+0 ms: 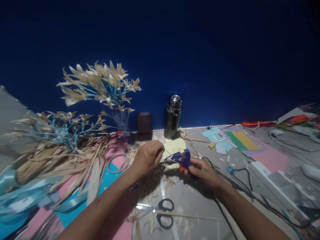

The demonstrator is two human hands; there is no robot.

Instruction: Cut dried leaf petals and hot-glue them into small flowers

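Observation:
My right hand (203, 170) is wrapped round the handle of a blue hot glue gun (178, 158) with an orange trigger. The gun's nozzle points left, toward my left hand (149, 154). My left hand is closed in a pinch near that nozzle; what sits between its fingertips is too small to make out. Under the glue gun lies a pale yellow paper piece (175, 146). Scissors with black handles (165, 213) rest below on the table, a thin stick lying across them. Dried husk scraps (152, 183) are scattered beneath my left hand.
Husk flowers on blue stems (100, 86) stand in a glass at left, above dried husk strips (95, 166) and blue ribbon (32, 193). A dark thermos (173, 118) and a dark box (144, 126) stand by the wall. At right are a power strip (277, 186), cables and coloured sheets (242, 140).

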